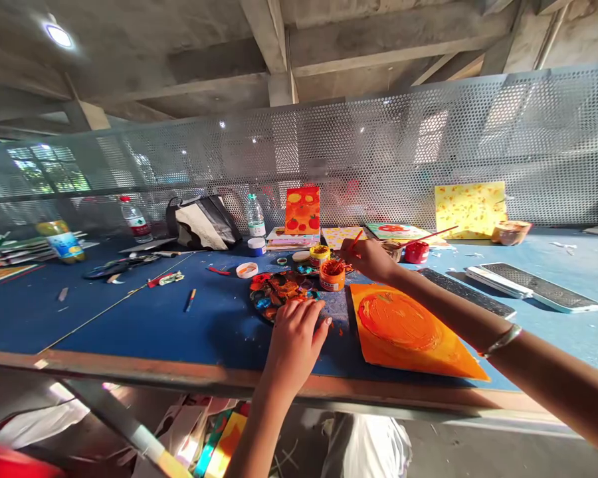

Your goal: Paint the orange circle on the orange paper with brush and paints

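Observation:
My right hand is closed around a thin paintbrush, whose reddish handle sticks up above the fingers. It hovers just behind an open jar of orange paint and to the right of a jar of yellow paint. The brush's tip cannot be made out. Fingers extended, my left hand lies at the near edge of a round palette smeared with orange, blue and dark paint. Below my right forearm lies an orange canvas with a thick, round, orange-red shape painted on it.
Phones lie at the right. A red paint jar and a brush stand behind my forearm. Finished-looking red and yellow paintings lean on the perforated screen. Bottles and a bag stand at the left.

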Demonstrator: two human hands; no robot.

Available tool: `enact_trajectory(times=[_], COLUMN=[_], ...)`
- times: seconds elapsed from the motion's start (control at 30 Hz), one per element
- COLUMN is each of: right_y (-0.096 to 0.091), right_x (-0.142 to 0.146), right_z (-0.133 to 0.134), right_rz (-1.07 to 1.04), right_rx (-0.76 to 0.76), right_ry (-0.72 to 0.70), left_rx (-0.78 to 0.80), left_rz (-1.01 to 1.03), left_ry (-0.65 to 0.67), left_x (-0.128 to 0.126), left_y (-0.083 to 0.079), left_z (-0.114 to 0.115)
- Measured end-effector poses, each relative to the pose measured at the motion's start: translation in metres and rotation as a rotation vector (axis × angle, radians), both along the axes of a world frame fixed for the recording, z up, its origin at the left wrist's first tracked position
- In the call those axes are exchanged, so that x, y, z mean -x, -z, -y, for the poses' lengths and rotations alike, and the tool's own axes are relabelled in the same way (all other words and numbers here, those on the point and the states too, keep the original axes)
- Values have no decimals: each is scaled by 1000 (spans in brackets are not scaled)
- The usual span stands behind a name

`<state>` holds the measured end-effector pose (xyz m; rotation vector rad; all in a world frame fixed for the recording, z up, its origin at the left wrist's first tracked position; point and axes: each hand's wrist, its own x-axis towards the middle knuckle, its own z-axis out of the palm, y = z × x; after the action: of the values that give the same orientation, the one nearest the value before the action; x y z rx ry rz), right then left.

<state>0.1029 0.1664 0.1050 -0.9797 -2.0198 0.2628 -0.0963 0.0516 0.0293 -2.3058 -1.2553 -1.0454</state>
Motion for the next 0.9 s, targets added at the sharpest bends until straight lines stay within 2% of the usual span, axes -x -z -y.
enact_trajectory(times=[0.33, 0.47, 0.6, 0.9], right_y=[-4, 0, 4, 6], right_x=[-27, -39, -42, -18], right_z=[-2, -2, 0, 5], right_rz=[-336, -386, -297, 136], right_rx=[125, 120, 86, -103], right_ry=[-37, -35, -35, -129], left_rx=[10, -8, -17, -31], left_rz=[-1, -8, -12, -19], left_ry=[-17, -16, -14, -40], left_x=[0, 0, 0, 1], left_y=[1, 0, 0, 0], left_z=[3, 1, 1, 0])
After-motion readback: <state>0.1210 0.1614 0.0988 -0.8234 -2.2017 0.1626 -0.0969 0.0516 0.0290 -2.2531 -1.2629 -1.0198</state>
